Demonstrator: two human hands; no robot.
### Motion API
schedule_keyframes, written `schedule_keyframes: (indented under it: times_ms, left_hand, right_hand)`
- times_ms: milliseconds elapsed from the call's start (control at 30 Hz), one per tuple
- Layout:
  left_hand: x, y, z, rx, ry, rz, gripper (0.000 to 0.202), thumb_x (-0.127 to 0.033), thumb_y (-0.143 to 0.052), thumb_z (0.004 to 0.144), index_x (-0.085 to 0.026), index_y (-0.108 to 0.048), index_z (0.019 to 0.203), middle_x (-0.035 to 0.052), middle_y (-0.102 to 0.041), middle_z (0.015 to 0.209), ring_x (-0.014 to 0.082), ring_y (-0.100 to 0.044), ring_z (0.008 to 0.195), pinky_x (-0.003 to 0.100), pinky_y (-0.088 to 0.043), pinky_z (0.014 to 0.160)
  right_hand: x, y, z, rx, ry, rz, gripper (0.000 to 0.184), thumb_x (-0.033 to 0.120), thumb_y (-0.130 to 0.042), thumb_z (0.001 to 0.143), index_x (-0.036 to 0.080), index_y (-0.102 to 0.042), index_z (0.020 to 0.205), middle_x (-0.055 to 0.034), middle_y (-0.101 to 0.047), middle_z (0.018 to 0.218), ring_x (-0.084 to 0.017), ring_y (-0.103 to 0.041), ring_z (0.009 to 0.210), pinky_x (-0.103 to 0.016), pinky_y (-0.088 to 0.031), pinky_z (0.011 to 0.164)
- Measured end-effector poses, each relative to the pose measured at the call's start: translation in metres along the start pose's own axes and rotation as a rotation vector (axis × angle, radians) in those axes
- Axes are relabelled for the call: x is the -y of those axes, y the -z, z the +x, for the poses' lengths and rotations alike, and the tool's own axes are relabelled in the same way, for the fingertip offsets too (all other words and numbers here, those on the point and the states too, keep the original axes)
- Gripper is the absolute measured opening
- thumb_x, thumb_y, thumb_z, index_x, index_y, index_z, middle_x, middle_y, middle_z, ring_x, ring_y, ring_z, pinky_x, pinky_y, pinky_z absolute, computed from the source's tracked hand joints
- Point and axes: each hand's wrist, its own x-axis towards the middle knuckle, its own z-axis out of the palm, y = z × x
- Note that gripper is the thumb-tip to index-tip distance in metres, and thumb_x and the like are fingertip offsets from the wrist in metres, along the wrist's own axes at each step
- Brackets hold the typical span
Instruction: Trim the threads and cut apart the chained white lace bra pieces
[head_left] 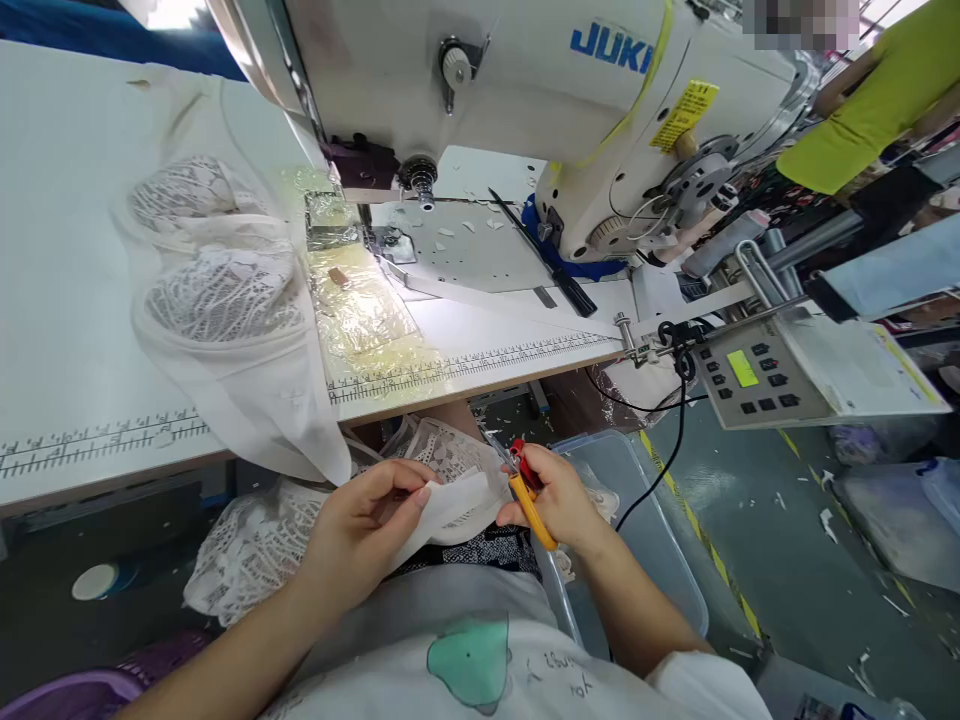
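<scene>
Over my lap, my left hand pinches the edge of a white lace bra between thumb and fingers. The bra's plain band side faces up, with small dark print on it. My right hand is closed around snips with orange and red handles. Their blades point up and left, beside the bra's right end. Whether the blades touch the cloth I cannot tell. Another white lace bra lies on the table at the left, its lower end hanging over the edge near my left hand.
A sewing machine stands on the white table, which has a printed ruler along its front edge. A black screwdriver lies by the machine. Right are a control panel and a clear plastic bin. A co-worker's green shirt shows behind.
</scene>
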Motion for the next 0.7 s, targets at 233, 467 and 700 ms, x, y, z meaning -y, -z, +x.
schedule_keyframes:
  times_ms: [233, 467, 700]
  left_hand:
    - [0.003, 0.003, 0.001, -0.005, -0.017, 0.120, 0.009, -0.023, -0.058, 0.076, -0.021, -0.060, 0.068, 0.0008, -0.067, 0.078, 0.0149, -0.063, 0.071, 0.019, -0.052, 0.061]
    - [0.036, 0.001, -0.002, 0.065, -0.391, 0.676, 0.052, -0.038, -0.051, 0.084, -0.016, -0.038, 0.129, 0.0163, -0.053, 0.128, 0.0276, -0.051, 0.116, 0.040, -0.047, 0.093]
    - [0.085, 0.036, -0.056, 0.167, -0.431, 1.284, 0.057, -0.025, -0.051, 0.077, -0.016, -0.039, 0.132, 0.0189, -0.049, 0.133, 0.0344, -0.048, 0.119, 0.055, -0.036, 0.098]
  right_hand:
    - [0.012, -0.009, 0.002, 0.036, -0.016, 0.088, 0.040, 0.052, -0.061, 0.071, 0.020, -0.039, 0.061, 0.0043, -0.039, 0.057, -0.010, -0.036, 0.052, -0.019, -0.032, 0.046]
    - [0.010, -0.008, 0.000, -0.027, 0.001, -0.128, 0.023, 0.033, -0.050, 0.076, 0.020, -0.039, 0.060, 0.0042, -0.042, 0.054, -0.009, -0.038, 0.048, -0.018, -0.031, 0.045]
    - [0.009, 0.004, 0.000, -0.109, 0.136, -0.299, 0.017, 0.013, -0.045, 0.063, 0.021, -0.032, 0.055, 0.0033, -0.036, 0.051, -0.012, -0.030, 0.048, -0.023, -0.019, 0.047]
